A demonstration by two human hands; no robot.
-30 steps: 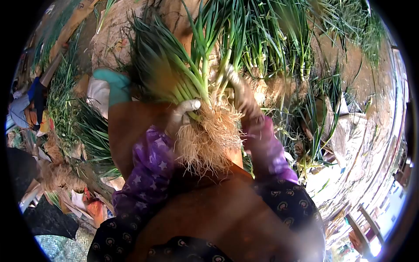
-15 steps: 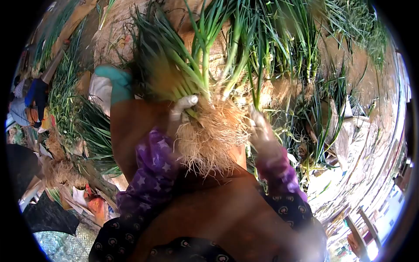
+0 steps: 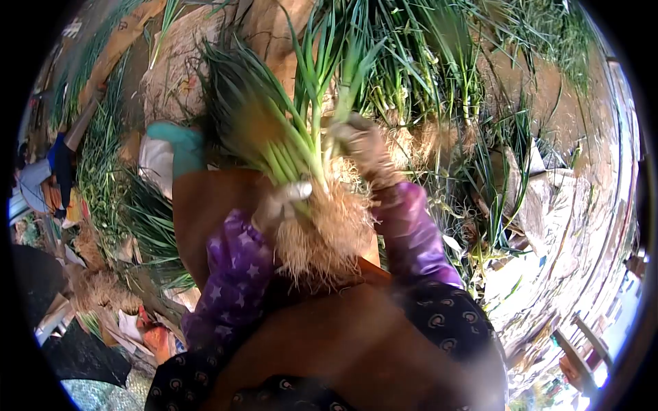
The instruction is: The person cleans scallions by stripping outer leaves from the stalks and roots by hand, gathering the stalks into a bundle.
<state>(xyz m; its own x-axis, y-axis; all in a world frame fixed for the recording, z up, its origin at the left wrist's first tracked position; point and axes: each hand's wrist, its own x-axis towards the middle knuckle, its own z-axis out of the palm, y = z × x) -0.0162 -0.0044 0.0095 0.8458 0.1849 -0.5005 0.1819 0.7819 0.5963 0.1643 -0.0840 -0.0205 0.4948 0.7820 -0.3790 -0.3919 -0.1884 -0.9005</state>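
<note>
A bunch of spring onions (image 3: 298,147) with long green leaves and a thick mat of pale roots stands in front of my body. My left hand (image 3: 282,204), in a light glove, grips the bunch low on its left side, just above the roots. On the other side my right hand (image 3: 364,147), gloved and blurred by motion, is closed around stalks at the right of the bunch. The roots (image 3: 325,236) hang down between my purple sleeves, over the brown covering on my lap.
More spring onions (image 3: 404,82) lie in a row ahead, roots toward me. Another pile (image 3: 147,212) is at the left. A teal-covered foot (image 3: 181,140) sticks out at left. Another person (image 3: 41,181) is at the far left. Brown sheeting (image 3: 181,68) covers the ground.
My right hand has moved from the right of the roots up and leftward onto the stalks. The separate stalks at the right have come in against the bunch. My left hand keeps its hold.
</note>
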